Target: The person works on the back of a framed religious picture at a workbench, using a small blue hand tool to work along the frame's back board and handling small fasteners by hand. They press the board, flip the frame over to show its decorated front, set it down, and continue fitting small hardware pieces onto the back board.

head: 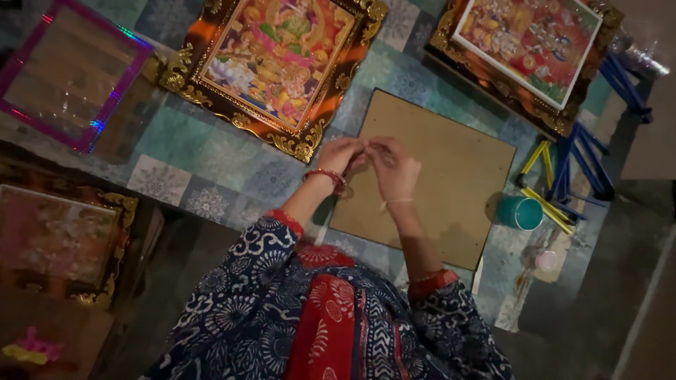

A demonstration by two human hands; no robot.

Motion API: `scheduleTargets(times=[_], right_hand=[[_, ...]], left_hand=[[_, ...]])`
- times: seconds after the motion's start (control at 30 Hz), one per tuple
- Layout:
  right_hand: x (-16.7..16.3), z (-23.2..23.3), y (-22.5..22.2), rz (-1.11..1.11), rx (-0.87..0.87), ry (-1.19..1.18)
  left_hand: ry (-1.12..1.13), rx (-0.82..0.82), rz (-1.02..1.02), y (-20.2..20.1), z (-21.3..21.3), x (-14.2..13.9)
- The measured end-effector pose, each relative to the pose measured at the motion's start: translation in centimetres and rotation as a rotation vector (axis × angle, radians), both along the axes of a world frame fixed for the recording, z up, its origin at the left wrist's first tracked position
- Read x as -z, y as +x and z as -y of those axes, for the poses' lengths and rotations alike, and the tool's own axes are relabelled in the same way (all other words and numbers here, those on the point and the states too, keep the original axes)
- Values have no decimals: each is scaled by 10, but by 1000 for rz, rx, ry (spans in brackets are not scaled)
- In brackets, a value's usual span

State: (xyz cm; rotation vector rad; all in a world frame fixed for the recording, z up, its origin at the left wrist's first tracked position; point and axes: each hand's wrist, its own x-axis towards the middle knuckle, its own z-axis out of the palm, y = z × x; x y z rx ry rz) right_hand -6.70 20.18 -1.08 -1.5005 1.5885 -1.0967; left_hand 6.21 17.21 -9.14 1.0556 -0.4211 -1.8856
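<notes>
My left hand point(340, 154), with a red bangle on its wrist, and my right hand point(395, 171) meet fingertip to fingertip above the near-left part of a plain brown backing board point(451, 176). The board lies flat on a patterned floor mat point(211, 162). Both hands have their fingers pinched together on something very small between them; it is too small and dim to identify. My sleeves are dark blue with a white print and red cuffs.
A gilded framed picture point(278, 63) lies just left of the board, and another point(528, 49) lies beyond it on the right. A purple-edged pane point(67, 70) and a further frame point(60, 239) lie at the left. A teal cup point(520, 212) and blue and yellow strips point(574, 165) sit right of the board.
</notes>
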Motion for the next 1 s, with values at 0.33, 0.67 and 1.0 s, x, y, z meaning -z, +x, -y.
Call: scheduleTargets(times=[0.33,0.67,1.0], right_hand=[[20,22,-9,66,-31,108],[31,75,-33,147,-10,173],[29,97,-34,-191,-255,119]], left_hand=[[29,74,-52,10,5,3],[56,-20,-83,30,-9,10],[-45,-39,-22,49,-39,26]])
